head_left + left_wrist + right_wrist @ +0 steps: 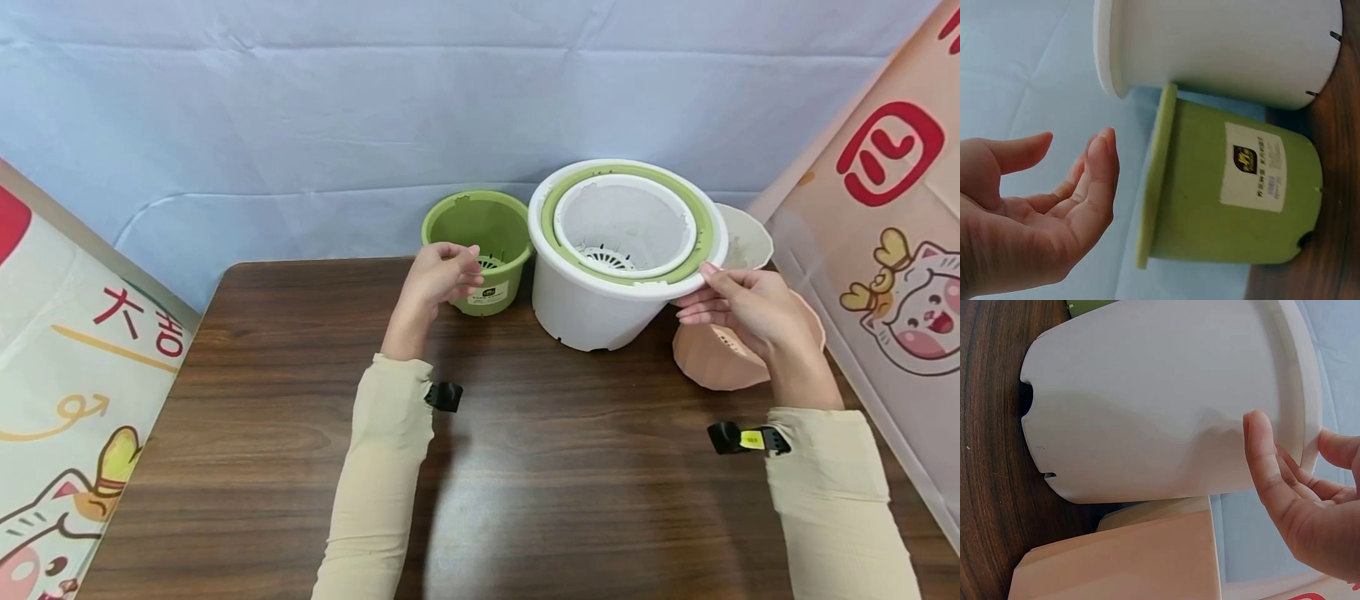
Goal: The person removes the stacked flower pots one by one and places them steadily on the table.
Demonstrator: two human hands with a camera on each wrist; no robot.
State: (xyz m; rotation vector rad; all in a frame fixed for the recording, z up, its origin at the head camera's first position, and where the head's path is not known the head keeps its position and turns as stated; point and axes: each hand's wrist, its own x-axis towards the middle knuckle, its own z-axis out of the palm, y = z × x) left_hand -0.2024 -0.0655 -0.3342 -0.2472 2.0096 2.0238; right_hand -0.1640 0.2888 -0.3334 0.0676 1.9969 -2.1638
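Observation:
A large white flowerpot [581, 312] stands upright on the table, with a green flowerpot [703, 237] and a smaller white flowerpot [626, 217] nested inside it. My right hand [753, 308] pinches the large pot's right rim, thumb on the rim and fingers beneath it. To the left stands a separate green flowerpot [480, 223] with a white label [1254, 165]. Near that pot's front rim, my left hand [442, 279] hovers with loosely bent fingers and holds nothing. In the left wrist view, a gap shows between that hand and the green pot.
A pink flowerpot [716, 358] sits at the right, partly behind my right hand. Behind it is a cream-coloured pot [742, 242]. The brown wooden table [562, 467] meets a pale blue cloth [337, 125] at the back. Printed panels [892, 275] flank both sides.

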